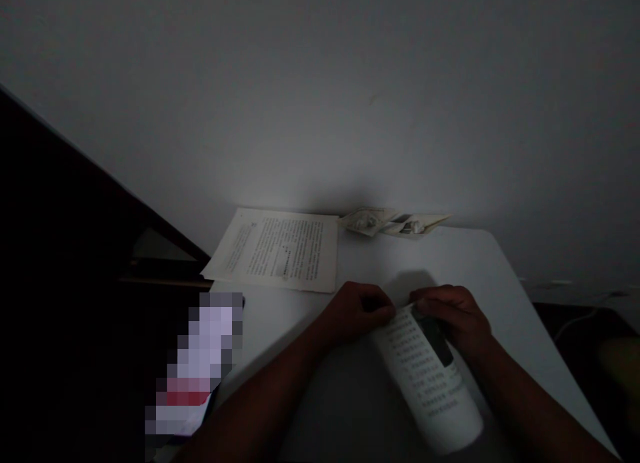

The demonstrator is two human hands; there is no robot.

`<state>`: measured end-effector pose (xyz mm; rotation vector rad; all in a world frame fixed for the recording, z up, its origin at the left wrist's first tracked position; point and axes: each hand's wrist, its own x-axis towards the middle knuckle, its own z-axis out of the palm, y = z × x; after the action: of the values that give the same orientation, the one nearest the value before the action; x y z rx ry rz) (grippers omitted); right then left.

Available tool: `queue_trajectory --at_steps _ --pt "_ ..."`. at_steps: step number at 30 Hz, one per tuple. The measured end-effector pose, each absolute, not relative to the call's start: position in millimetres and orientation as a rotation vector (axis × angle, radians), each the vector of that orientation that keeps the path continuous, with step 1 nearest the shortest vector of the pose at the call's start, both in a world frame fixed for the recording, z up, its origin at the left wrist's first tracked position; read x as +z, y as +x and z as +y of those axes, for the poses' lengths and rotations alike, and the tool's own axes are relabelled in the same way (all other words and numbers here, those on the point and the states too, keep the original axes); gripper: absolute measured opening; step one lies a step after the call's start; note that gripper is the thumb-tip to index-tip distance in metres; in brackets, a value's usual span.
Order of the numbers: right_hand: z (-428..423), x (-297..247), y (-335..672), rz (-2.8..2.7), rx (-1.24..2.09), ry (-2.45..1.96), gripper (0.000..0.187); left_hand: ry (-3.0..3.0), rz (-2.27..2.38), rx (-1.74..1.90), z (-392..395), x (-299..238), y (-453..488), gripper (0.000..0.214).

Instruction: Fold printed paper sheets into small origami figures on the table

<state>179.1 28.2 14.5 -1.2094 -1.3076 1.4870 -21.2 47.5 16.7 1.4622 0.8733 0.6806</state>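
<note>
A printed sheet of paper [420, 370] is held between my two hands over the front part of the white table. Text and a dark picture patch show on it, and its near end curves over. My left hand [361, 308] pinches the far left corner between thumb and fingers. At the far right edge my right hand [455, 315] grips the paper, thumb on top near the dark patch. Its other fingertips are partly hidden behind the sheet.
Several printed sheets [280, 253] lie in a stack at the table's back left. Two folded paper boats [369, 221] stand against the wall [320, 103]. A lit, pixelated screen [205, 356] is at the left edge of the white table [470, 250]. A cable [575, 326] runs at right.
</note>
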Motion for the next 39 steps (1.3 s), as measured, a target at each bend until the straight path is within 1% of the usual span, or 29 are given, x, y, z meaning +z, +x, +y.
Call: queue_trajectory --at_steps 4,10,13,16,18,23,28,31,33,39 --pt "30.7 17.9 187.0 -0.946 1.410 -1.326 0.019 1.393 0.881 0.723 48.0 14.9 -22.7 0.013" --pt "34.0 24.8 190.1 -0.826 1.336 -1.340 0.015 1.253 0.881 0.829 49.6 10.4 -24.5 0.016" --pt "33.4 23.1 188.7 -0.851 1.366 -1.323 0.018 1.198 0.842 0.905 51.5 8.7 -24.4 0.017" --pt "31.8 17.9 186.3 -0.960 1.465 -1.277 0.024 1.201 0.827 0.910 52.0 11.4 -23.5 0.023" --pt "31.0 14.3 184.2 -1.096 1.541 -1.242 0.028 1.255 0.820 0.849 50.8 14.9 -23.1 0.025" --pt "30.1 12.1 179.3 -1.411 1.636 -1.149 0.035 1.465 0.783 0.633 45.3 21.2 -25.4 0.021" --pt "28.9 14.2 178.9 -1.550 1.662 -1.096 0.038 1.430 0.658 0.538 47.4 21.8 -30.8 0.018" --pt "28.5 14.0 179.7 -1.642 1.625 -1.083 0.042 1.456 0.663 0.511 49.2 21.3 -31.6 0.019" --pt "28.5 13.9 179.9 -1.705 1.580 -1.086 0.044 1.468 0.693 0.525 48.9 20.5 -30.6 0.019" --pt "28.5 15.8 178.9 -1.679 1.525 -1.156 0.040 1.513 0.842 0.667 48.1 18.1 -28.8 0.019"
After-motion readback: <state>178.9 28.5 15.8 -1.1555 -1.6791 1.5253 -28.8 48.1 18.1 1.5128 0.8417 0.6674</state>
